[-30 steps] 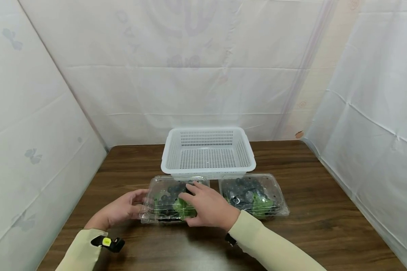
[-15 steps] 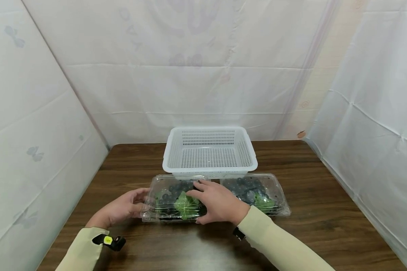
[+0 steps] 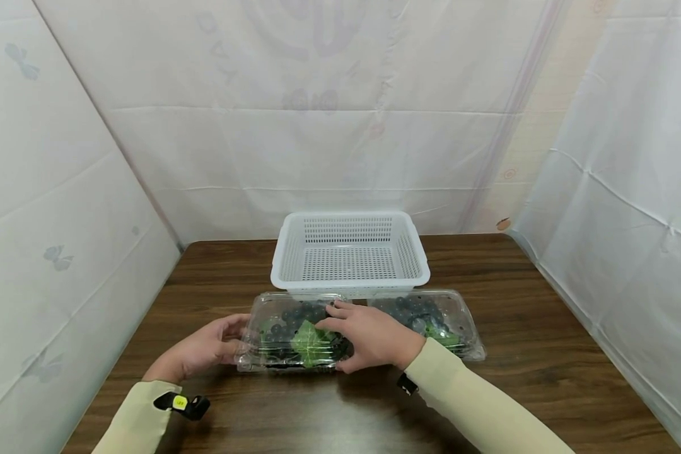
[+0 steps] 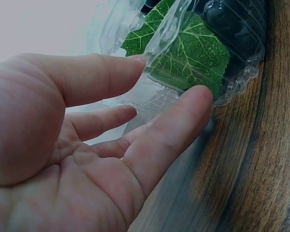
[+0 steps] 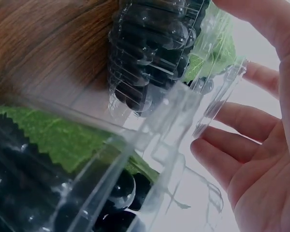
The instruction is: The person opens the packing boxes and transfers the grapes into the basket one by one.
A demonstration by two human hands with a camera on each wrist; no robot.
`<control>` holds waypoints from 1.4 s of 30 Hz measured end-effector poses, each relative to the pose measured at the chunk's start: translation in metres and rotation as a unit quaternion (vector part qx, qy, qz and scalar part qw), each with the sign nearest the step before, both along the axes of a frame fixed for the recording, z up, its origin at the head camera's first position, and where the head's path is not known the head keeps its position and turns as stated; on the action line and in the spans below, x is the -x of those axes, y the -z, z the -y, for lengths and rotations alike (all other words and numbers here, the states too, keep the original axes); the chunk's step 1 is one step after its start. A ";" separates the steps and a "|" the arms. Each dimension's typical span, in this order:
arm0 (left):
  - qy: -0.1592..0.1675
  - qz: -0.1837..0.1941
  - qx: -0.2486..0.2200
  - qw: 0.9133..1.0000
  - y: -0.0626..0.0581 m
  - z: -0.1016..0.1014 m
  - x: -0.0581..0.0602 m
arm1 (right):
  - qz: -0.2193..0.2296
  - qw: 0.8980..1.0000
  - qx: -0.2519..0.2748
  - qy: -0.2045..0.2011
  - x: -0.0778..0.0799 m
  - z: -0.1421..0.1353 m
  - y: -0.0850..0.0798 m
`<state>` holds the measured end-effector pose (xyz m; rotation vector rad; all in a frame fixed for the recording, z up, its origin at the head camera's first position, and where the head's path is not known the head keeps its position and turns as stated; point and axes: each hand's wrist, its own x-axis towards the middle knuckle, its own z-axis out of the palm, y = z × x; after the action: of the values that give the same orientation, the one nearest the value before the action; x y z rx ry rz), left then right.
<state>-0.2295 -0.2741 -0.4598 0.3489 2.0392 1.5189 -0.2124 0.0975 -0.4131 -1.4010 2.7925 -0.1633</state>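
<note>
Two clear plastic clamshells of dark grapes with green leaves lie side by side. My left hand [image 3: 211,348] is at the left end of the left clamshell [image 3: 265,309]. In the left wrist view its extended thumb and index finger touch the plastic edge beside a leaf [image 4: 191,58]. My right hand [image 3: 374,337] lies over the right end of the same clamshell, its fingertips on the lid. The right wrist view has the fingers [image 5: 251,118] spread and fairly straight by the clear rim. Part of the right clamshell [image 3: 462,315] is hidden behind this hand.
A white perforated plastic basket [image 3: 349,284] stands just behind both clamshells, with nothing visible inside. The brown wood-grain table [image 3: 533,353] runs back to pale sheet walls [image 3: 340,145] on the left, back and right.
My right hand has slid to the right across the left clamshell, uncovering more of its leaf and grapes. The left hand and both clamshells have hardly moved.
</note>
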 end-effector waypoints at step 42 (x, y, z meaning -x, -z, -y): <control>0.016 -0.028 -0.006 0.999 0.003 0.003 0.001 | -0.168 0.973 -0.151 -0.043 -0.008 0.038 -0.012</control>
<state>-0.2308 -0.2773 -0.4631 0.4312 2.0583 1.5181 -0.2044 0.0598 -0.4014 -1.5901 2.8316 0.5266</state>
